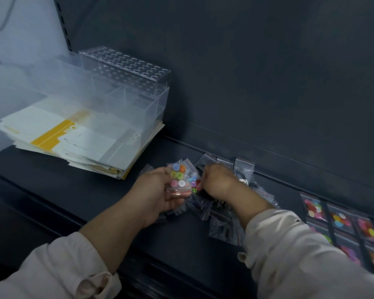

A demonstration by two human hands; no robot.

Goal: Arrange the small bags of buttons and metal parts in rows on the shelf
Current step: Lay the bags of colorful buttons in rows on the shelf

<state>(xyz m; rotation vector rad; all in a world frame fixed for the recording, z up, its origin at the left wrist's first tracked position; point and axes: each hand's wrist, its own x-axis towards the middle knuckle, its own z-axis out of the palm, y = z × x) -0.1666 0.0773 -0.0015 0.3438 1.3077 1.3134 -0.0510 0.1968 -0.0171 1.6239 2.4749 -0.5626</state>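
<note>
left hand (pixel 160 190) grips button bag (pixel 179 178), just left of pile (pixel 222 214) | right hand (pixel 216 182) on top of pile, fingers curled, grip hidden: cannot tell if it holds a bag | rows (pixel 341 219) of button bags flat, right of pile | papers (pixel 73 137) well left of pile | all on shelf (pixel 84 190)

One wide-angle camera worn on the head looks forward and steeply down onto the dark shelf (pixel 91 197) from close by. Both sleeved forearms enter from the bottom edge, with the left hand (pixel 158 190) and right hand (pixel 216 182) near centre. The back panel (pixel 246 83) fills the upper half.
</note>
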